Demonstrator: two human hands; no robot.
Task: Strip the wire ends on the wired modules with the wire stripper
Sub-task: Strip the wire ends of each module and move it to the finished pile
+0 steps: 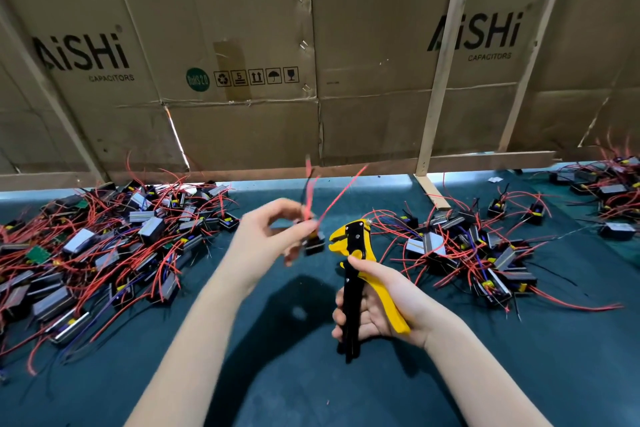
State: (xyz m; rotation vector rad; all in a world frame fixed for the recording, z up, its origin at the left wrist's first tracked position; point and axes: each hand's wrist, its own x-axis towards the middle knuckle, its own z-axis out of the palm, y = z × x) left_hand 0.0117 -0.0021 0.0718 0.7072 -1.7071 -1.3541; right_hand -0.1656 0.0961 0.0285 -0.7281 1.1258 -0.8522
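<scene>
The left hand [266,239] pinched a module [314,243] just left of the wire stripper [353,253] gripped upright in the right hand [374,305] (red wires [341,192] pointing up and away, blurred).

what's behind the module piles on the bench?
Flattened AiSHi cardboard boxes on wooden battens stand behind both module piles. A bright gap shows under the cardboard; whatever lies beyond is covered.

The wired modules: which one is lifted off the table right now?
The module that the left hand pinches, just left of the wire stripper head, its red wires pointing up. All the others lie in piles on the green table.
</scene>
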